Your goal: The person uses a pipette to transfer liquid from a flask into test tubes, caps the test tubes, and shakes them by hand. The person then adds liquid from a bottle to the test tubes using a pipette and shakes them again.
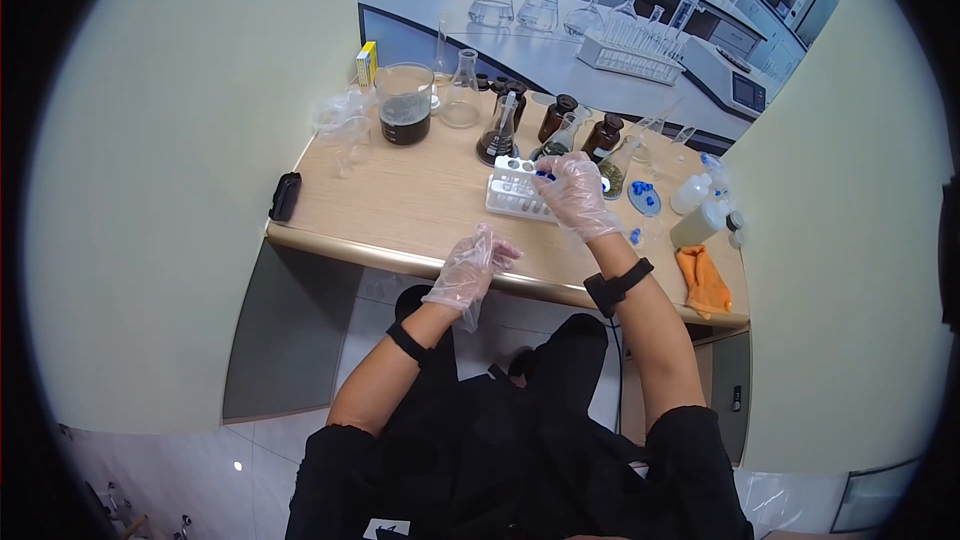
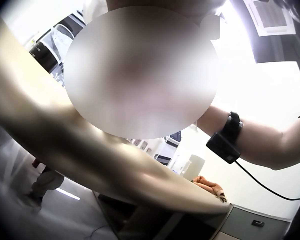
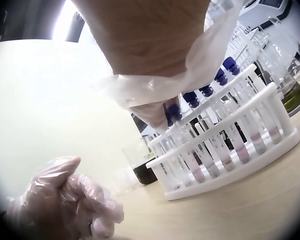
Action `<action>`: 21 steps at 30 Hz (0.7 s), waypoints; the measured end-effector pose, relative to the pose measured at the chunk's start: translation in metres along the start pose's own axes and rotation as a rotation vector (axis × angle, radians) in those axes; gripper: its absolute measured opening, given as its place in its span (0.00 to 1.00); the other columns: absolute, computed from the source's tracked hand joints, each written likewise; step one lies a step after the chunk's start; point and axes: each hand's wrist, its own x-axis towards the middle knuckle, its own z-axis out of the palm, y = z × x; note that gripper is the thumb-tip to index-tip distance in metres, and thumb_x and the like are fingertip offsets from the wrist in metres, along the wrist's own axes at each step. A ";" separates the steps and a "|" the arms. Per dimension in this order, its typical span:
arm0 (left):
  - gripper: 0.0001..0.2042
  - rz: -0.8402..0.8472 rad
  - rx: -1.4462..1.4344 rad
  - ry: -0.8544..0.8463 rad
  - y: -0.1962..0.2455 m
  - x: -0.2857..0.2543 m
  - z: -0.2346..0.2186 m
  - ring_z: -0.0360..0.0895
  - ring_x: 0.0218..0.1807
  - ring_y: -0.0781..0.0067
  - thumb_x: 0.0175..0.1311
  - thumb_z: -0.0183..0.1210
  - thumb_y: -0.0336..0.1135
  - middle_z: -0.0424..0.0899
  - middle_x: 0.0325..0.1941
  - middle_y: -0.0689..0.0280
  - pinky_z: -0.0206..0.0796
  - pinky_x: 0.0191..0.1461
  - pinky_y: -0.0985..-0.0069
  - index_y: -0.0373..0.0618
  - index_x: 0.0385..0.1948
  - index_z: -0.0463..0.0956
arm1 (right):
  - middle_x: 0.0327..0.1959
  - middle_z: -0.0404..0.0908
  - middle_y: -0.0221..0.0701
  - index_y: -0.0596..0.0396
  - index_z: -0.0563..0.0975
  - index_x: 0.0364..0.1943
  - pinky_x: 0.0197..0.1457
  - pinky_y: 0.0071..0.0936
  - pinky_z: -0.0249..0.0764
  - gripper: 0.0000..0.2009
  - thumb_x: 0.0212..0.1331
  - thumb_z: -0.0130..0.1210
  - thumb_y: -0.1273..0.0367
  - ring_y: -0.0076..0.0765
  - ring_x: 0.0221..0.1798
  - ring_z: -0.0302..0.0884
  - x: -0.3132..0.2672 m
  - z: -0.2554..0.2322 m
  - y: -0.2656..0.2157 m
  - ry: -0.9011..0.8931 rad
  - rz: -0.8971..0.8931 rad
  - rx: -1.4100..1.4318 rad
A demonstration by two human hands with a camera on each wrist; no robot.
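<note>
A white rack of test tubes stands near the middle of the table. In the right wrist view its tubes hold small amounts of pinkish, pale and brownish matter, and several have blue stoppers. At one end of the rack, my gloved right hand pinches a blue stopper at a tube's top; its fingertips are partly hidden. My gloved left hand hovers at the table's front edge, fingers loosely bent, holding nothing visible. The left hand is apart from the rack.
Behind the rack stand flasks, brown bottles and a beaker of dark liquid. To the right are a dish of blue stoppers, plastic bottles and an orange cloth. A black object lies at the left edge.
</note>
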 end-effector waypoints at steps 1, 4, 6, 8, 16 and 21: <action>0.35 0.013 0.040 0.003 0.002 -0.002 0.001 0.84 0.39 0.75 0.85 0.33 0.61 0.91 0.39 0.61 0.76 0.49 0.75 0.40 0.38 0.83 | 0.40 0.86 0.47 0.52 0.90 0.42 0.54 0.44 0.80 0.13 0.52 0.71 0.65 0.52 0.46 0.85 0.000 0.000 0.000 0.000 0.001 0.002; 0.34 0.032 0.092 -0.049 0.006 -0.006 -0.003 0.83 0.39 0.76 0.86 0.33 0.59 0.91 0.41 0.62 0.77 0.50 0.74 0.40 0.40 0.84 | 0.43 0.86 0.47 0.50 0.90 0.45 0.58 0.44 0.79 0.15 0.52 0.71 0.65 0.52 0.50 0.84 0.003 0.001 0.001 -0.035 0.021 -0.016; 0.31 0.153 0.230 -0.071 0.009 -0.009 -0.004 0.83 0.39 0.76 0.86 0.35 0.56 0.90 0.43 0.62 0.77 0.50 0.74 0.39 0.43 0.83 | 0.46 0.87 0.43 0.51 0.89 0.44 0.62 0.42 0.77 0.16 0.51 0.71 0.63 0.51 0.54 0.82 0.004 -0.003 -0.005 -0.051 0.030 -0.012; 0.28 0.274 0.369 -0.091 0.004 -0.009 -0.006 0.83 0.39 0.76 0.86 0.37 0.53 0.90 0.45 0.62 0.77 0.50 0.74 0.39 0.45 0.83 | 0.48 0.87 0.40 0.51 0.88 0.44 0.67 0.40 0.75 0.16 0.51 0.71 0.62 0.49 0.59 0.79 0.005 -0.004 -0.008 -0.067 0.038 -0.006; 0.12 -0.075 0.126 0.045 0.026 -0.012 0.013 0.80 0.38 0.79 0.81 0.56 0.37 0.87 0.44 0.64 0.76 0.49 0.79 0.38 0.48 0.83 | 0.45 0.88 0.36 0.51 0.86 0.36 0.62 0.43 0.76 0.12 0.51 0.72 0.61 0.49 0.57 0.80 0.016 0.016 0.006 -0.107 -0.103 -0.016; 0.13 -0.076 -0.046 0.003 0.013 -0.004 -0.001 0.80 0.38 0.80 0.81 0.57 0.38 0.88 0.44 0.65 0.76 0.47 0.79 0.36 0.47 0.83 | 0.45 0.88 0.36 0.51 0.85 0.33 0.61 0.43 0.76 0.11 0.50 0.75 0.64 0.48 0.57 0.80 0.020 -0.006 -0.012 -0.068 -0.053 -0.011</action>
